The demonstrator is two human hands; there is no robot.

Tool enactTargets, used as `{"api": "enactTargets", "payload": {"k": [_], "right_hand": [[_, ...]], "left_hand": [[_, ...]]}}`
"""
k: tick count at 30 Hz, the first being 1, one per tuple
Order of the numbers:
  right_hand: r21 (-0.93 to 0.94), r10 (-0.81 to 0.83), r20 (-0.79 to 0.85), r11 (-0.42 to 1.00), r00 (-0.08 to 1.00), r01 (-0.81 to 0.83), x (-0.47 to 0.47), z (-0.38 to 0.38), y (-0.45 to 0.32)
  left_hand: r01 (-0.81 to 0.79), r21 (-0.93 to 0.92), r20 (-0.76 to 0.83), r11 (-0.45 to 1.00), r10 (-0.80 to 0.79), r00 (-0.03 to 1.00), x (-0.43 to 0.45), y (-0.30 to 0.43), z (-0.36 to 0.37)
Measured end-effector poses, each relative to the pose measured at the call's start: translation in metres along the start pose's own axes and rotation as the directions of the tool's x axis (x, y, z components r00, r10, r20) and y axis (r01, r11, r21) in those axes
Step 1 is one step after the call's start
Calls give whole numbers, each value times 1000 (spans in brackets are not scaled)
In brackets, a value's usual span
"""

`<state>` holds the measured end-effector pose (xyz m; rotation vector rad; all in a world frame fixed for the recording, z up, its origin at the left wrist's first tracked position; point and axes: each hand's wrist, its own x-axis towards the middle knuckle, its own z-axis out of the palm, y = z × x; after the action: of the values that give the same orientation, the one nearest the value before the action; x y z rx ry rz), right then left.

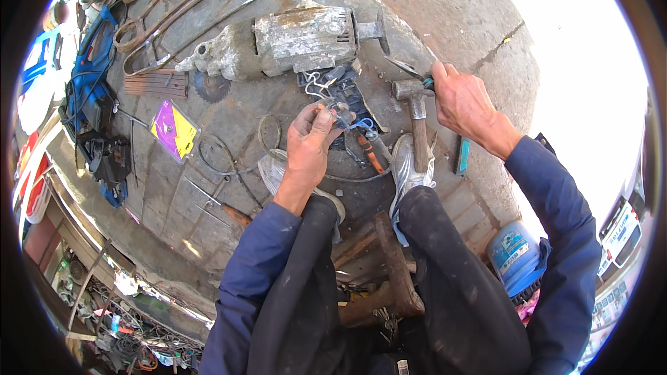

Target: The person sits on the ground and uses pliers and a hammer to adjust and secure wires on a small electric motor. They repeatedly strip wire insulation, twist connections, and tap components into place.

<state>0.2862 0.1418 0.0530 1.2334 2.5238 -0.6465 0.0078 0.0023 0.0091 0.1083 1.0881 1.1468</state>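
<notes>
My left hand (308, 138) pinches a small dark electrical part (341, 113), perhaps a switch, with a blue wire (363, 123) beside it. In my right hand (464, 101) is a pointed metal hand tool (405, 67), with a bit of teal handle showing; its exact kind is partly hidden by my fingers. Just under that tool stands a wooden-handled hammer (418, 125), its handle against my right shoe. Beyond my left hand lies a large, worn, plaster-spattered power drill (307, 39). Its black housing part (354, 96) and white wires (316, 85) are nearest to the held part.
An orange-handled screwdriver (371, 155) and a power cable (224, 172) lie by my shoes. Leftward are a packaged disc (174, 129), a circular saw blade (211, 86), another screwdriver (237, 215) and a blue power tool (94, 83). A teal box (461, 156) and a blue container (513, 252) stand rightward.
</notes>
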Motion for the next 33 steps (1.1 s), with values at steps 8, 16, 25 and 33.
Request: {"api": "enactTargets", "payload": {"k": [8,16,25,33], "right_hand": [[285,-44,154,958,987,-2,-14,9,-45],[340,53,257,930,965,-142,-17,4,-69],[308,115,301,928,947,-211,-15,-5,-78],[114,42,192,991,981,-65,-16,1,-85]], "left_hand": [[-12,7,-44,1000,12,999,1,-6,1],[-39,109,-70,993,47,996,1,-5,4],[-66,143,-107,988,81,991,1,-5,10],[-70,136,-103,988,85,991,2,-6,8]]}}
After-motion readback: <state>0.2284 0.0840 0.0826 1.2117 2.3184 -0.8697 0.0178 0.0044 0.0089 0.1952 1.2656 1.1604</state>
